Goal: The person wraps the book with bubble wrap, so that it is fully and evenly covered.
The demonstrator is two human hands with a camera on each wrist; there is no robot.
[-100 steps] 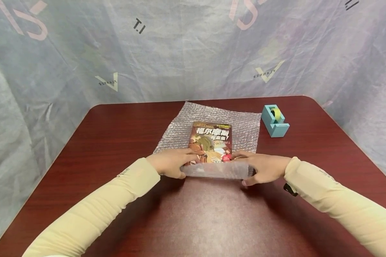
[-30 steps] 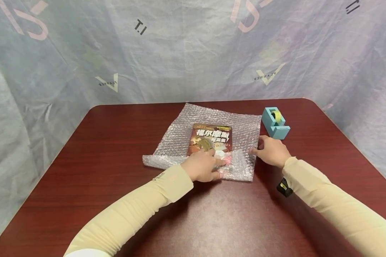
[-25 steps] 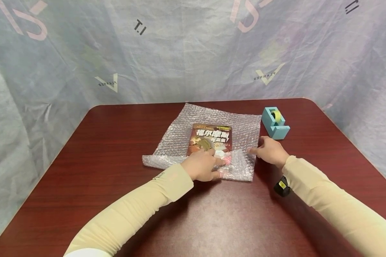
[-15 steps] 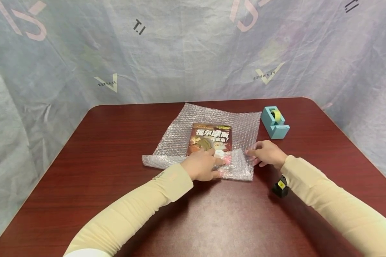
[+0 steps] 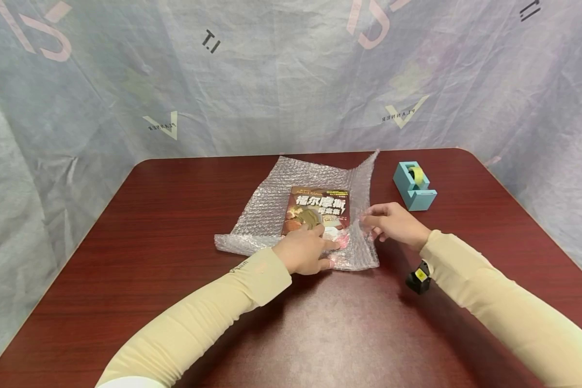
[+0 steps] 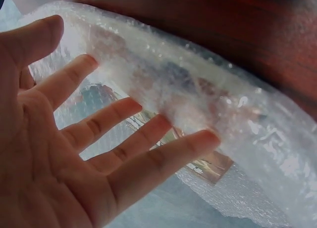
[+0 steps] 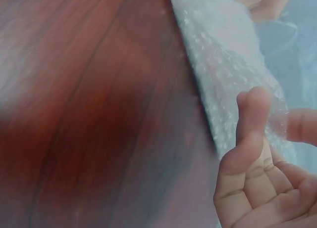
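Observation:
A book (image 5: 315,207) with a brown illustrated cover and white characters lies on a sheet of bubble wrap (image 5: 262,207). The sheet's near flap is folded over the book's lower end. My left hand (image 5: 303,250) presses this fold down, fingers spread and fairly straight in the left wrist view, where the book's corner (image 6: 218,168) shows past the flap. My right hand (image 5: 395,223) pinches the sheet's right edge and tilts it up beside the book. In the right wrist view its thumb and fingers (image 7: 255,109) meet at the bubble wrap (image 7: 213,65).
A light blue tape dispenser (image 5: 414,188) with a yellow roll stands right of the sheet, near my right hand. The dark red wooden table (image 5: 174,215) reaches back to a grey printed cloth (image 5: 271,81). A small black device (image 5: 418,278) hangs at my right wrist.
The near flap has been folded over the book. My left hand moved onto it, then stayed. My right hand moved along the right edge and inward, and that edge now stands up.

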